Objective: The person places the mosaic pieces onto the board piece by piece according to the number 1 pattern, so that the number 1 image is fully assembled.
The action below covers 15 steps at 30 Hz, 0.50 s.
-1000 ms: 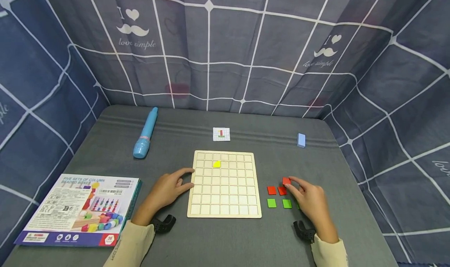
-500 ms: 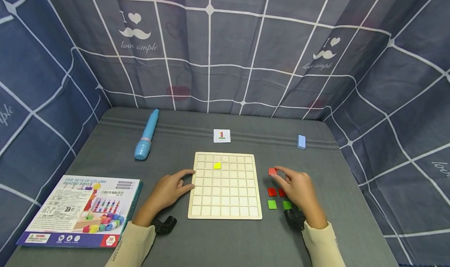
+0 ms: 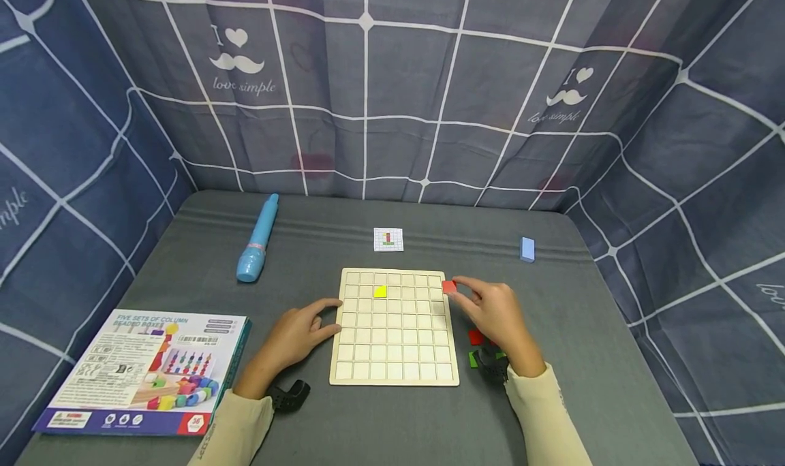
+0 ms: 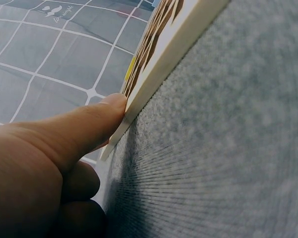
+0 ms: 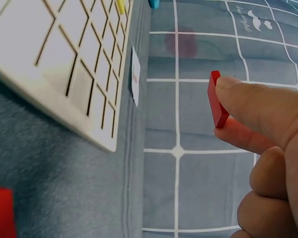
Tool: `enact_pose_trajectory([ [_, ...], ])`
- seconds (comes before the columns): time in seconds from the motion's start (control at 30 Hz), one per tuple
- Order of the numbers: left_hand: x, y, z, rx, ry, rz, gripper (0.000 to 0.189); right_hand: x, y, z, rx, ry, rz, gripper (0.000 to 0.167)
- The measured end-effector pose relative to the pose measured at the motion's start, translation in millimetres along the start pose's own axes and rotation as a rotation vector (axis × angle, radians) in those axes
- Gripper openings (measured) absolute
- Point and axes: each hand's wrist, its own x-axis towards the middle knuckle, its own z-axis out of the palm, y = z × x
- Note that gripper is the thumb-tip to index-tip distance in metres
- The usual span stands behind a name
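Observation:
A wooden grid board lies flat in the middle of the table, with one yellow square tile in an upper cell. The thumb and index fingertip of my left hand touch the board's left edge; the left wrist view shows a fingertip right at the rim. Between thumb and index finger, my right hand pinches a thin red square tile. In the head view that tile overlaps the board's upper right edge. Below the right hand lie red tiles and green tiles, partly hidden by the wrist and its black strap.
Behind the board lies a small printed card with a coloured grid pattern. A light blue block is at the back right, a blue wand-shaped object at the back left. A flat box fills the front left.
My right hand has carried the red tile away from the other tiles, leftward and up to the board's right edge. The left hand has kept its place at the board.

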Motion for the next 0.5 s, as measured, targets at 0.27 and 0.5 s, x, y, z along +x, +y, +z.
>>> enact_pose_trajectory([
  [0.27, -0.5, 0.0, 0.0, 0.005, 0.002, 0.012, 0.049, 13.5, -7, 7, 0.049, 0.022, -0.028, 0.032],
  [0.5, -0.3, 1.2, -0.3, -0.002, -0.002, 0.010, 0.048, 25.5, -11, 19, 0.114, -0.039, -0.022, 0.031],
])
